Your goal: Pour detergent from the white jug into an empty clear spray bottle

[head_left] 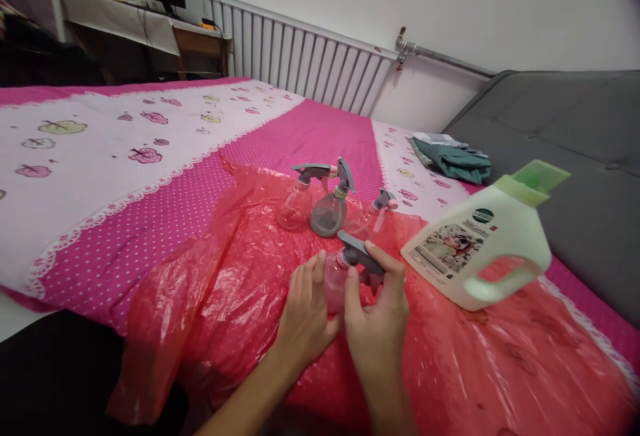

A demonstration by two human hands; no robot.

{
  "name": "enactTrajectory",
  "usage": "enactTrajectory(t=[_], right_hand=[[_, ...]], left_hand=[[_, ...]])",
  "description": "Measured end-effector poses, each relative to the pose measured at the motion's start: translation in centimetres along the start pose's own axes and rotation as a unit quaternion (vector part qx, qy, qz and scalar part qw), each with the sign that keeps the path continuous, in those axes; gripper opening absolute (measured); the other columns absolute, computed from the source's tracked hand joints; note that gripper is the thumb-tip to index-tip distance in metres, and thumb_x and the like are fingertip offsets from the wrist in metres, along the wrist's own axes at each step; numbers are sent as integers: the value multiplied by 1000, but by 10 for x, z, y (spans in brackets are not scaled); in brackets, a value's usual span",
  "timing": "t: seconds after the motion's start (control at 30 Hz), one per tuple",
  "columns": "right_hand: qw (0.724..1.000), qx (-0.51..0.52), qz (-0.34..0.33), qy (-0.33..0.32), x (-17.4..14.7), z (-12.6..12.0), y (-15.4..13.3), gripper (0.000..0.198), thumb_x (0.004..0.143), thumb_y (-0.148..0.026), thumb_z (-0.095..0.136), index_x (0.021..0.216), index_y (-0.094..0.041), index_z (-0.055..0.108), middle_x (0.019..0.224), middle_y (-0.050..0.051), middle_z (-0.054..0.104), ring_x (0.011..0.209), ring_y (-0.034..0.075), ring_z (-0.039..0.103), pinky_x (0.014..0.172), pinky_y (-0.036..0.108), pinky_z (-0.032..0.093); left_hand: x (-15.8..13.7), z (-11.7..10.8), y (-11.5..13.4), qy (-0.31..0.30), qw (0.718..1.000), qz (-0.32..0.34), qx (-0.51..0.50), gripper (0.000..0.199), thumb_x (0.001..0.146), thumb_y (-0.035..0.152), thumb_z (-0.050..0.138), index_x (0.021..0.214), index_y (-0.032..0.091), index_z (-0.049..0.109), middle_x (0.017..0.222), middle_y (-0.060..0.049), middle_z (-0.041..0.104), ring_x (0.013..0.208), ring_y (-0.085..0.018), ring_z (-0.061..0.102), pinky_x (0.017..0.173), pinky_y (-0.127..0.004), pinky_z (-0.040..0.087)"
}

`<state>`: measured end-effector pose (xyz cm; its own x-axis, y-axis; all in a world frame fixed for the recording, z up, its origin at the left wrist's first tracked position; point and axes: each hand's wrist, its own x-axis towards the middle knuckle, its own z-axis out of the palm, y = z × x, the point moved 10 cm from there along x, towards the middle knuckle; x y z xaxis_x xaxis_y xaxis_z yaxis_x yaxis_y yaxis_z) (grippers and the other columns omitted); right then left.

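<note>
Red plastic sheet point(240, 289), thin and crinkled, lies across a bed point(320, 123) whose cover has a bright pink dotted band and white, leaf-printed bands. Near the middle of the sheet, a clear spray bottle point(334, 283) with a grey sprayer head point(357, 251) is held between two hands. The left hand point(306, 306) is closed along the side of its body; the right hand point(376, 313) is clamped on the head and neck, its thumb in front and fingers behind.

Just beyond, towards the sheet's far edge, three more bottles stand close together: a clear one point(293, 209) on the left, a smoky grey rounded one point(329, 215) in the middle, and a clear one with a pink trigger point(364, 221) on the right. To the right of the hands, on the sheet's right side, a pale green jug point(480, 243) with a green cap appears tilted. Folded clothes point(453, 159) lie near the bed's far right corner, beside a grey headboard point(560, 129).
</note>
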<state>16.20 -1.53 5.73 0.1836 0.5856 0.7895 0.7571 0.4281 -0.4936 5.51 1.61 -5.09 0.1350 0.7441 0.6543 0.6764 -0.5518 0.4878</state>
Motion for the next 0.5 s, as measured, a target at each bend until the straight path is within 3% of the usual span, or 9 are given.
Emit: enactTrajectory(t=[0.1,0.23,0.37,0.5], right_hand=[[999,-27,17,-34,-2,4,-9,33,108,-22,54,139,-14,53,122,6,65,97,8,68,79,17,58],[992,-68,28,-103,-7,12,-20,39,110,-24,44,148,-25,51,134,3,63,104,10,70,77,19,59],[984,-88,33,-148,-18,20,-22,40,108,-29,43,145,-28,60,133,3,64,92,12,70,65,21,58],[979,-96,50,-174,-29,25,-16,41,111,-39,42,145,-33,63,150,3,53,122,22,67,96,45,65]], left_hand=[[-4,6,-4,-3,1000,-4,1,85,103,27,54,172,17,6,150,-26,56,129,-41,62,104,-63,54],[-4,10,-7,-6,1000,-11,-1,70,109,28,45,171,19,14,154,-25,55,134,-40,61,107,-65,52],[0,7,-5,-8,1000,-12,-20,62,111,34,46,167,20,25,147,-19,61,126,-35,65,108,-58,55],[2,-2,-2,-10,999,-14,-39,53,111,32,42,162,22,36,145,-16,63,126,-34,66,109,-55,56]])
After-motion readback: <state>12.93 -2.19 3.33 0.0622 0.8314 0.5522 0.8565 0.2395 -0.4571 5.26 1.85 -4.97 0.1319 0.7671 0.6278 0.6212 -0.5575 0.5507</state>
